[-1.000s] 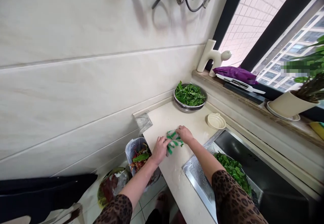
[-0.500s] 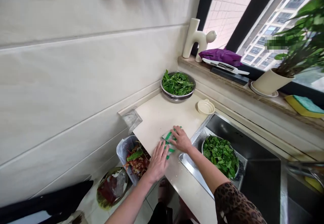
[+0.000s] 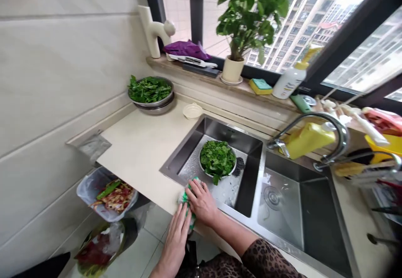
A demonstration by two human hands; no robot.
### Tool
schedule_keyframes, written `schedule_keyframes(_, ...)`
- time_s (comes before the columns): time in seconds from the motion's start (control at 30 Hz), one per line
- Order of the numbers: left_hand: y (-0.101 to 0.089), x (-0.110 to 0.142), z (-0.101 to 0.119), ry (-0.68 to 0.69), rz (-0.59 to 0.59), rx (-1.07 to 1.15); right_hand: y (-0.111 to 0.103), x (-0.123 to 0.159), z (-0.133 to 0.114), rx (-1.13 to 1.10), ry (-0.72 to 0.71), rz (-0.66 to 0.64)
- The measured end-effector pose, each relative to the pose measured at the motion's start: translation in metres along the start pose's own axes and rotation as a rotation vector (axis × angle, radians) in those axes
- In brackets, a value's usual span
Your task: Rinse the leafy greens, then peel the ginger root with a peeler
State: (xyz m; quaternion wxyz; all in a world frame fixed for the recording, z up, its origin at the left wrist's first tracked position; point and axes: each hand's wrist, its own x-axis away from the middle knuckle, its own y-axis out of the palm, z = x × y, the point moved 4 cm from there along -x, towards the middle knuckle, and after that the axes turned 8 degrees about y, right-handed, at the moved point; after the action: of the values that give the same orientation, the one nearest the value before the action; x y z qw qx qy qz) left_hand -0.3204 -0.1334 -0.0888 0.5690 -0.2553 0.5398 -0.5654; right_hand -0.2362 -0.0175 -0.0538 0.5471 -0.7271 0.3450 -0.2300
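Note:
A white-and-green dishcloth [image 3: 183, 197] lies bunched on the cream countertop [image 3: 141, 144], at the front edge beside the sink. My right hand [image 3: 202, 202] rests over the cloth, its fingers curved onto it and covering most of it. Just to the left, my left hand [image 3: 176, 236] has its fingers stretched out, their tips against the cloth at the counter's edge. Beyond my hands, a round bowl of leafy greens [image 3: 217, 158] sits in the left basin of the steel sink [image 3: 261, 186].
A metal bowl [image 3: 157, 103] of greens stands in the far corner, near a cream collapsible cup [image 3: 192, 110]. Below the counter's left end is a lined bin [image 3: 84, 190] of scraps. The faucet [image 3: 342, 131] arches over the right basin. A potted plant [image 3: 232, 69] stands on the sill.
My hands and the cloth have moved along the counter toward the near edge by the sink. The view has turned right, bringing the faucet and right basin into sight.

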Motion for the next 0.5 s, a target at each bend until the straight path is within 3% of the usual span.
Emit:
schedule_keyframes(0.13, 0.023, 0.002, 0.104, 0.265, -0.043, -0.011, -0.028, 0.121, 0.059, 0.070, 0.001, 0.053)
schedule_keyframes(0.27, 0.029, -0.023, 0.192, 0.526, -0.155, 0.112, -0.050, 0.223, 0.111, 0.140, 0.057, 0.108)
schedule_keyframes(0.4, 0.032, -0.062, 0.260, 0.684, -0.298, 0.283, -0.065, 0.294, 0.150, 0.180, 0.187, 0.205)
schedule_keyframes(0.5, 0.049, -0.089, 0.302, 0.792, -0.352, 0.310, -0.074, 0.334, 0.177, 0.207, 0.321, 0.319)
